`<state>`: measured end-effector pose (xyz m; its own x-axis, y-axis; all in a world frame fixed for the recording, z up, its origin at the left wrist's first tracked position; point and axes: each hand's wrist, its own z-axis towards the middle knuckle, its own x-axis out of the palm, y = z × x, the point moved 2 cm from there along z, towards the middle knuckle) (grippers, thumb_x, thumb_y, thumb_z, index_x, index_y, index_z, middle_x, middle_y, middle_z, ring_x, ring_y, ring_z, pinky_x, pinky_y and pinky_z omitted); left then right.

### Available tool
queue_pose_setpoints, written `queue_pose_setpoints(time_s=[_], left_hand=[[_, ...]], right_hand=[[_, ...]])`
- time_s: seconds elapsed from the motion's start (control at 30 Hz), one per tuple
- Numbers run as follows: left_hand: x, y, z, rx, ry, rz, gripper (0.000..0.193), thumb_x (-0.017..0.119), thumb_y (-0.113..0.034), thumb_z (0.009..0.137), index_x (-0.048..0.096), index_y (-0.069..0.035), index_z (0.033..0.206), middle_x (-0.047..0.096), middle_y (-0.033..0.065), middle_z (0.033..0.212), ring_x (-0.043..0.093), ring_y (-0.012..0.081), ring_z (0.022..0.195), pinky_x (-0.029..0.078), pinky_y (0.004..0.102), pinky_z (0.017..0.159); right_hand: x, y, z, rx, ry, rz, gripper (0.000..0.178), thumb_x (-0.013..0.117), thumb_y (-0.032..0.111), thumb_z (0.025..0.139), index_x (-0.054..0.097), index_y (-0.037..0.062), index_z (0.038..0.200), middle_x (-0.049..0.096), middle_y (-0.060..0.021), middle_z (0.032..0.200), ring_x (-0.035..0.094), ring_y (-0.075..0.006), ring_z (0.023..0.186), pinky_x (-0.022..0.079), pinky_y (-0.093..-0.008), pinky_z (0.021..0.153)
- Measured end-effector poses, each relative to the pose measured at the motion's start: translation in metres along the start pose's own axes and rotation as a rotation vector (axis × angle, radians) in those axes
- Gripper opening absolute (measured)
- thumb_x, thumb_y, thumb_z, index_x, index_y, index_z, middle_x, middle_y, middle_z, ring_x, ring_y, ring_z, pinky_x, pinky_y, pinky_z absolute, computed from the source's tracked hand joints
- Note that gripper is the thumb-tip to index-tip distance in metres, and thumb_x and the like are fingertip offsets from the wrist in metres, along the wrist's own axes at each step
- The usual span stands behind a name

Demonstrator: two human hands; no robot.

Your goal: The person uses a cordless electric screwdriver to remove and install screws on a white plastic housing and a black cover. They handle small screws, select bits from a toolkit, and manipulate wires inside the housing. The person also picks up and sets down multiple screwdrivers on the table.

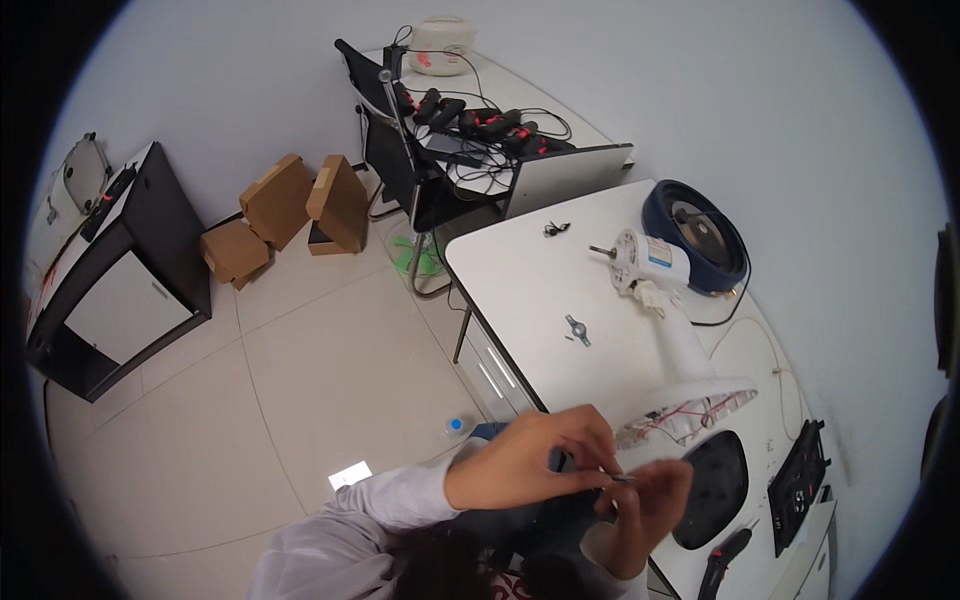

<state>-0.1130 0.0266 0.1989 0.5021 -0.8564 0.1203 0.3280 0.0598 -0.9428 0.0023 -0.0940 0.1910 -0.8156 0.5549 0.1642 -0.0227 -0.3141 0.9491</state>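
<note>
My left hand (pixel 540 460) and my right hand (pixel 652 500) meet above the near edge of the white table. Between their fingertips is a small silvery metal piece (pixel 622 477), too small for its kind to show; both hands pinch it. Just beyond them lies a white electric fan stand, its round base (pixel 735 388) turned so that red wires show inside. At its far end sits the fan's motor (pixel 645 257), with a bare metal shaft pointing left. A metal bracket (pixel 577 330) with a hole lies flat on the table, a tiny pin or screw beside it.
A black oval plate (pixel 712 488), a power screwdriver (pixel 725 562) and a black tool case (pixel 798 490) lie at right. A dark blue round device (pixel 700 238) stands by the wall. Behind are a black chair (pixel 390 150) and cardboard boxes (pixel 275 203); a bottle (pixel 455 426) stands on the floor.
</note>
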Motion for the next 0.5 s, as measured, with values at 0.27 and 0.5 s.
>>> queue_pose_setpoints(time_s=[0.27, 0.5], left_hand=[[-0.101, 0.003, -0.028, 0.067, -0.411, -0.275, 0.024, 0.066, 0.000, 0.077, 0.053, 0.000, 0.097, 0.063, 0.0105, 0.088, 0.062, 0.0137, 0.086, 0.048, 0.0246, 0.078], [-0.165, 0.039, -0.033, 0.125, -0.698, -0.088, 0.024, 0.064, -0.002, 0.080, 0.052, -0.001, 0.101, 0.061, 0.0061, 0.085, 0.057, 0.0099, 0.079, 0.042, 0.0212, 0.071]], right_hand=[[0.117, -0.037, 0.079, -0.310, 0.395, -0.275, 0.020, 0.060, -0.002, 0.076, 0.060, -0.0002, 0.096, 0.053, -0.0054, 0.082, 0.051, -0.0102, 0.072, 0.041, -0.0223, 0.060], [0.180, -0.126, 0.247, 0.438, 0.309, 1.396, 0.015, 0.055, 0.020, 0.090, 0.057, 0.0102, 0.102, 0.057, -0.0004, 0.094, 0.054, -0.0153, 0.083, 0.045, -0.0236, 0.066]])
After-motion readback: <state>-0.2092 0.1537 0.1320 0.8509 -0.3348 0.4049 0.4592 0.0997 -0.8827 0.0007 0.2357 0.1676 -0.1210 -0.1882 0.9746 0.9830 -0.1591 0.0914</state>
